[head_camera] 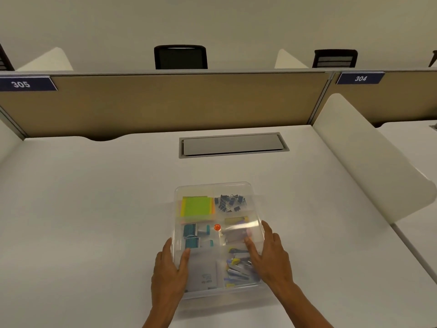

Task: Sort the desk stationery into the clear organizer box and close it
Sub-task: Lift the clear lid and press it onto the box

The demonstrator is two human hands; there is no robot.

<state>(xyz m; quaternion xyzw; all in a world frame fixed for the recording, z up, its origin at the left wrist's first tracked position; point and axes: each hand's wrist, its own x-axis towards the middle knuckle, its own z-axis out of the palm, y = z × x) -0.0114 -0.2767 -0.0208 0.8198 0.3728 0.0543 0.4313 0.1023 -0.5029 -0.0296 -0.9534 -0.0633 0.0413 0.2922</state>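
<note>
Head view looks down on a white desk (94, 209) with a tan partition (165, 102) behind. Near its front edge sits the clear organizer box (212, 189), lid on. Left hand (169, 271) and right hand (272, 256) lie spread flat, clasping its sides.

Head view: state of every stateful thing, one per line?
organizer box: on the desk, lid on top; latching can't be judged
left hand: flat against the box's left side, thumb on the lid
right hand: fingers pressing on the lid's right part
sticky notes: inside, far-left compartment
binder clips: inside, far-right compartment
desk cable hatch: shut
</note>
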